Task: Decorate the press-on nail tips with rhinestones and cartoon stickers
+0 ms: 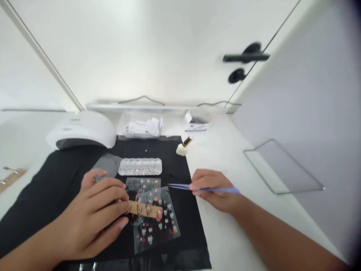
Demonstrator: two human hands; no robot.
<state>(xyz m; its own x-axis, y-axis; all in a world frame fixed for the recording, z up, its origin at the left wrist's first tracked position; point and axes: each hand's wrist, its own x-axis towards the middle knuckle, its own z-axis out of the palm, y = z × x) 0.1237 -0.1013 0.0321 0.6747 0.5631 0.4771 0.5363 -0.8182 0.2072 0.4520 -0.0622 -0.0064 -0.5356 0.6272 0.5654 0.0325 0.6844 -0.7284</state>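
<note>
Wht tbl (222, 150): blk mat (190, 222), 2 tubs (196, 127) behind it, domed unit (81, 126) back L.

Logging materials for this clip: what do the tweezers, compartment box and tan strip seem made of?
Tweezers: probably blue-coated metal, by their slim, pointed arms; plastic is possible.
Compartment box: likely clear, glossy plastic, since it is see-through with bright edges.
Tan strip: perhaps matte wood or card, by its flat, dull tan surface; blur leaves this open.

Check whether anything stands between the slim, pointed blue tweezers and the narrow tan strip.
Nothing visible does. Between the tweezers in the right hand and the free end of the strip lie only the flat black mat and a clear printed sheet.
</note>
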